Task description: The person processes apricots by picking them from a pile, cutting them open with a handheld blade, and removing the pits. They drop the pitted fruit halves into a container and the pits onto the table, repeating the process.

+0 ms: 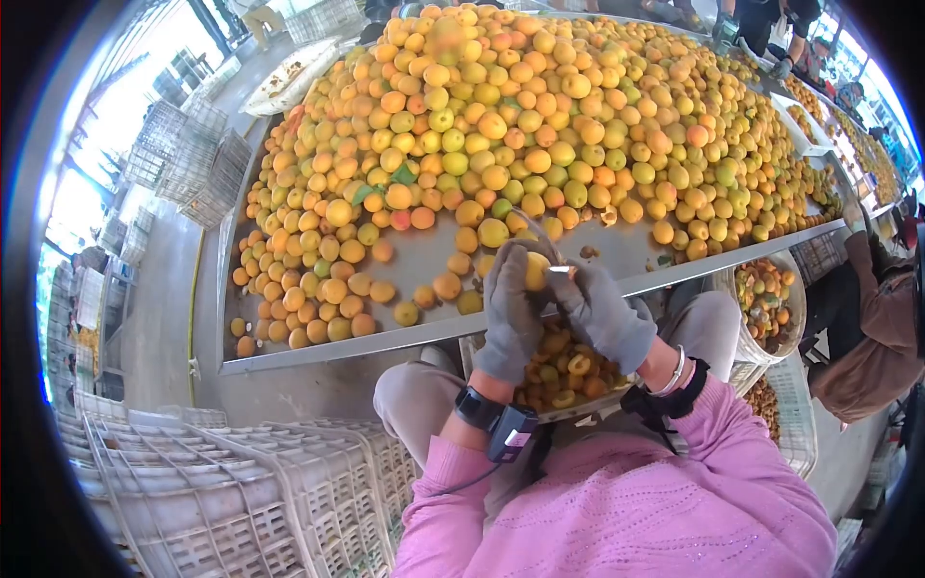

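Note:
My left hand point(513, 313), in a grey glove, is closed around a yellow-orange apricot point(537, 273) at the table's near edge. Close against it, my right hand point(605, 313), gloved in grey too, has its fingers curled round a small knife-like tool point(561, 271). Only a short bright piece of this tool shows beside the fruit; its exact kind is hard to make out. Below both hands, a container of halved apricots point(568, 376) sits between my knees, partly hidden by my wrists. Loose apricots point(446, 285) lie just left of my left hand.
A large heap of apricots point(540, 116) covers much of the metal table point(414, 252), which has a raised rim. White plastic crates point(251, 482) stand at lower left. At right are a bucket of apricot pieces point(766, 299) and a seated person point(872, 328). Other people work farther back.

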### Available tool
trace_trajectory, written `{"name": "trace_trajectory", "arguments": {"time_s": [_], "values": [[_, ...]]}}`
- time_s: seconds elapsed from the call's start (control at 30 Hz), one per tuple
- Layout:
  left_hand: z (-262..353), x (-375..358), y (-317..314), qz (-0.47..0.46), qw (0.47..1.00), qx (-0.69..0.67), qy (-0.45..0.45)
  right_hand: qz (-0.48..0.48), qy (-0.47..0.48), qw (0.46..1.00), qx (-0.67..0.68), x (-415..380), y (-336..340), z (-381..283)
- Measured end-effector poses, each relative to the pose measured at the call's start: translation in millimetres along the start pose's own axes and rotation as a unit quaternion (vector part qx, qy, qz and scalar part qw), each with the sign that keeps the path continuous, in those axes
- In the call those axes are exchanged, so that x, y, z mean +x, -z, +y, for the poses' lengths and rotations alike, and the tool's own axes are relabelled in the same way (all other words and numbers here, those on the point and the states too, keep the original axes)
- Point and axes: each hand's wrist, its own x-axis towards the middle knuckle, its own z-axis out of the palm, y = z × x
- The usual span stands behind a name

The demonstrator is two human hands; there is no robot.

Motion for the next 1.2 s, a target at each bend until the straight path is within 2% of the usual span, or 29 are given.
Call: {"name": "trace_trajectory", "arguments": {"time_s": [0.13,0.2,0.23,0.27,0.3,0.33,0.37,0.4,0.47,0.53,0.57,0.63,0.7,0.77,0.83,0.9,0.97,1.07,1.1,1.17,1.2], "values": [[-11,7,11,0.005,0.997,0.08,-0.019,-0.007,-0.052,0.999,-0.004,-1,-2,8],[-23,14,15,0.025,0.977,0.189,-0.093,0.002,-0.062,0.998,-0.023,3,0,11],[-26,15,13,0.025,0.977,0.189,-0.093,0.013,-0.056,0.981,-0.188,6,3,7],[-30,15,12,0.081,0.955,0.267,-0.106,0.024,-0.049,0.936,-0.347,7,4,4],[-29,15,10,0.134,0.923,0.342,-0.118,0.026,-0.05,0.937,-0.346,4,6,8],[-26,12,10,0.132,0.923,0.342,-0.118,0.08,-0.026,0.933,-0.349,2,10,14],[-22,11,11,0.109,0.981,0.149,-0.059,0.132,0.002,0.926,-0.353,4,13,17],[-19,10,12,0.082,0.995,-0.051,0.004,0.129,0.004,0.926,-0.354,2,12,13],[-20,7,15,0.069,0.994,-0.084,0.024,0.051,0.029,0.977,-0.204,-13,5,2],[-18,7,8,-0.003,0.985,-0.167,0.049,0.038,0.019,0.985,-0.168,-16,0,1],[-18,5,4,-0.003,0.985,-0.168,0.049,0.022,0.007,0.991,-0.131,-17,-2,1],[-16,2,-2,0.035,0.957,-0.264,0.116,0.027,0.025,0.991,-0.129,-15,-4,11],[-20,-1,1,0.013,0.951,-0.28,0.134,0.032,0.044,0.99,-0.127,-13,-6,20],[-25,-4,4,-0.008,0.943,-0.296,0.152,0.032,-0.024,0.983,-0.179,-13,-6,25],[-27,-4,3,-0.001,0.974,-0.193,0.121,0.019,-0.043,0.979,-0.2,-11,-3,25],[-25,-3,1,-0.012,0.974,-0.196,0.111,0.008,-0.062,0.974,-0.22,-10,0,27],[-20,-5,-6,-0.024,0.974,-0.199,0.102,0.01,-0.003,0.991,-0.133,-9,4,33],[-15,-3,-17,-0.006,0.958,-0.261,0.114,0.045,-0.022,0.99,-0.128,-16,9,11],[-14,-2,-11,-0.042,0.966,-0.226,0.118,0.049,-0.022,0.99,-0.129,-16,11,12],[-14,-1,0,-0.076,0.97,-0.19,0.127,0.065,0.074,0.985,-0.14,-19,12,16],[-11,2,3,-0.098,0.977,-0.164,0.098,0.065,0.07,0.986,-0.14,-23,16,11]]}}
